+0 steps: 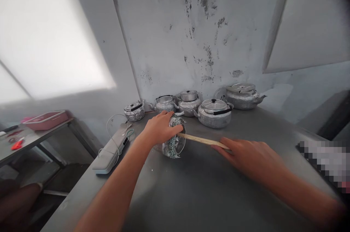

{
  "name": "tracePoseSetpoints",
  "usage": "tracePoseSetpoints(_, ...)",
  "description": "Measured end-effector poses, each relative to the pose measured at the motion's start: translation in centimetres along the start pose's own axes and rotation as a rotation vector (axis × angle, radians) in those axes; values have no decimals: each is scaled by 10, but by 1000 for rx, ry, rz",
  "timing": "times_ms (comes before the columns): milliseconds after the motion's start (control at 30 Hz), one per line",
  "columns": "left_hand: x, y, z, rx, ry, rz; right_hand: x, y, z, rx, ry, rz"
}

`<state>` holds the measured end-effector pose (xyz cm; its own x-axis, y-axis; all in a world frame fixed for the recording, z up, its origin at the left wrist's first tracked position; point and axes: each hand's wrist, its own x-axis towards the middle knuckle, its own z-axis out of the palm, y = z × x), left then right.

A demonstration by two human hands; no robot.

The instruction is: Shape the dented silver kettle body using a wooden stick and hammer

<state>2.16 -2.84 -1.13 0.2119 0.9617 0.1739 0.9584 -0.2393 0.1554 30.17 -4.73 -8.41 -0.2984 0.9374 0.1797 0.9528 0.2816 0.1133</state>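
Observation:
My left hand [160, 127] is closed over the top of a small silvery metal kettle [166, 149]. The kettle lies tipped on its side, its round mouth facing right and its spout pointing up behind my fingers. Around the mouth runs a greenish, ragged-edged band [172, 147] whose material I cannot make out. Pinched in my right hand [247, 155] is a pale wooden stick [199, 139]. Its far end reaches the kettle's mouth beside my left thumb; whether the tip touches the inside is hidden.
Several metal kettles with lids or strainers, among them a black-knobbed kettle [214, 115] and a larger kettle [242, 97], stand along the wall on the grey table [191, 195]. A power strip [109, 155] with cables lies left. A pink basket [47, 119] sits on a side table.

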Motion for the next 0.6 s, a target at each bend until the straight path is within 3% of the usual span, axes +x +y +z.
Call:
tracePoseSetpoints(267,-1,-2,2,-67,25,8,3,4,8,12,-34,-38)
tracePoseSetpoints(600,-3,-8,-1,-77,33,33,6,5,19,41,25,-192)
